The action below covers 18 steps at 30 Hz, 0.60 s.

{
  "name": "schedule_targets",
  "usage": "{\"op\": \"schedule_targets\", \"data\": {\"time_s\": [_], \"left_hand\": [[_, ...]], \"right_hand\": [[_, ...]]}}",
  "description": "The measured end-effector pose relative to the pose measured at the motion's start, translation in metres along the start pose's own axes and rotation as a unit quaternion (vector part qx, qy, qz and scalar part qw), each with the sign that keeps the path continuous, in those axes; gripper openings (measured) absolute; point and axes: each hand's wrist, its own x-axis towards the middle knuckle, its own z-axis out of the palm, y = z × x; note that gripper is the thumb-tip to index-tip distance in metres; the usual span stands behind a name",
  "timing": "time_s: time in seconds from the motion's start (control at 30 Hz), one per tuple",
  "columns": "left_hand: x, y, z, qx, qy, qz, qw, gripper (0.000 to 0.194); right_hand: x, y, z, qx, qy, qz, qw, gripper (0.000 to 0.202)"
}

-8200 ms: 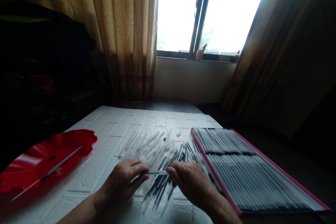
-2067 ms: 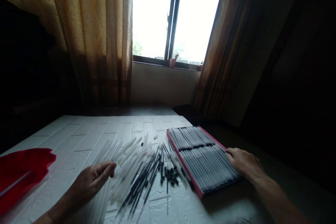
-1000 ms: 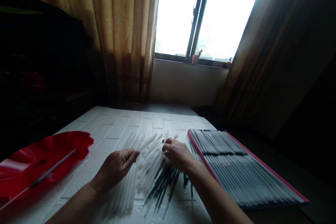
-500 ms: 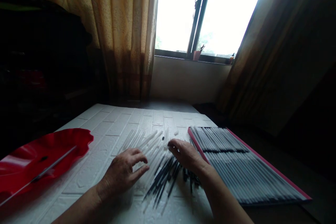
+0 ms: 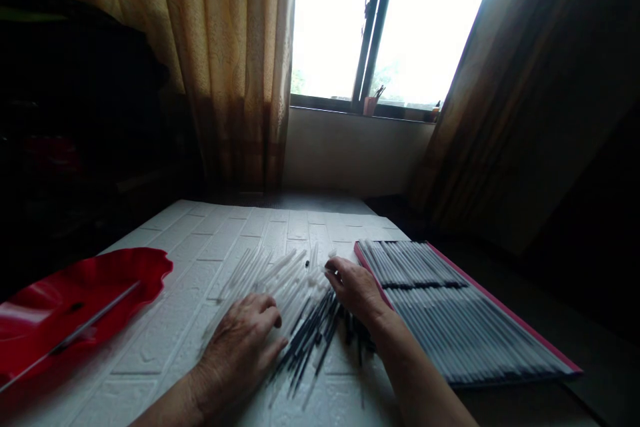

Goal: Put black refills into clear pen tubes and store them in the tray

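Note:
Several clear thin tubes [image 5: 285, 270] and several black sticks [image 5: 315, 333] lie loose on the white brick-patterned table [image 5: 145, 347]. My left hand [image 5: 247, 333] rests over the near left side of the clear tubes, fingers bent and thumb apart, with nothing visible in it. Beyond the black sticks, my right hand [image 5: 353, 283] has thumb and fingertips pressed together on something too small to make out. Right of it lies a pink-edged tray [image 5: 520, 318] filled with rows of pale tubes.
A red wavy-edged dish [image 5: 120, 267] sits at the left with a long thin rod [image 5: 95, 320] across it. Beyond the table are curtains [image 5: 230, 67], a window and a small cup [image 5: 369, 105] on the sill.
My left hand has moved slightly nearer and its fingers are more curled. The fingertips of my right hand have shifted slightly right. The whole view has shifted a little.

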Motion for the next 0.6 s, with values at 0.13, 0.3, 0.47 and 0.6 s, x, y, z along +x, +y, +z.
{"op": "schedule_targets", "data": {"time_s": [0.13, 0.3, 0.47, 0.6], "left_hand": [[-0.0026, 0.0035, 0.0006, 0.006, 0.002, -0.004, 1.0, 0.006], [-0.0029, 0.0063, 0.0025, -0.015, -0.02, -0.017, 1.0, 0.008], [0.0008, 0.0024, 0.001, -0.061, -0.046, -0.041, 0.996, 0.007], [0.0022, 0.0027, 0.0006, -0.076, -0.049, -0.049, 0.995, 0.009]], "right_hand": [[0.0003, 0.0011, 0.001, 0.011, 0.013, 0.004, 1.0, 0.02], [0.0, 0.0018, -0.0018, 0.027, 0.032, -0.007, 0.999, 0.023], [-0.0011, 0.0042, -0.0018, 0.043, 0.034, -0.024, 0.998, 0.018], [-0.0017, 0.0054, 0.0012, 0.058, 0.036, -0.04, 0.997, 0.017]]}}
